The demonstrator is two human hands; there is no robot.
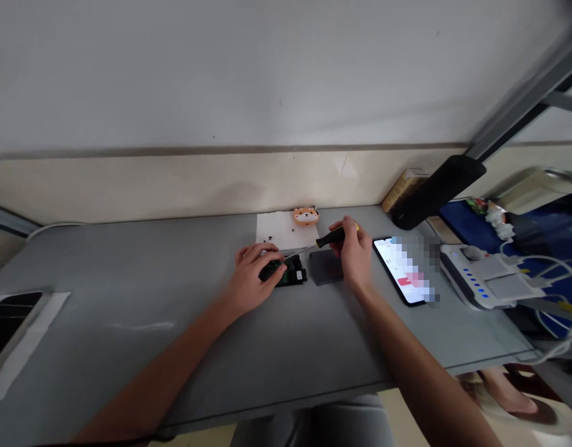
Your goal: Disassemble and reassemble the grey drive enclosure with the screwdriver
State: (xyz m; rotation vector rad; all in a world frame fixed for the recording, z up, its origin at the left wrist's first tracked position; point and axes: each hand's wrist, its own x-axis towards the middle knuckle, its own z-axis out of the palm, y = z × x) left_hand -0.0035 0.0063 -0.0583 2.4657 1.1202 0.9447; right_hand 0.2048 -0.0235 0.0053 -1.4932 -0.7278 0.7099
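Observation:
A small black device with a green circuit board [290, 273] lies on the grey table [128, 298]. My left hand [253, 273] rests on its left end, fingers curled over it. My right hand [351, 248] grips a screwdriver [330, 236] with a black and yellow handle; its thin shaft points left and down to the board. A dark grey cover piece [326, 267] lies just right of the board, under my right hand.
A white paper sheet [279, 228] with several tiny screws and an orange animal figure [306, 215] lie behind the board. A lit phone [404, 270] lies to the right, then a white device [481, 279] with blue lights and cables. A black lamp head [437, 189] hangs at right.

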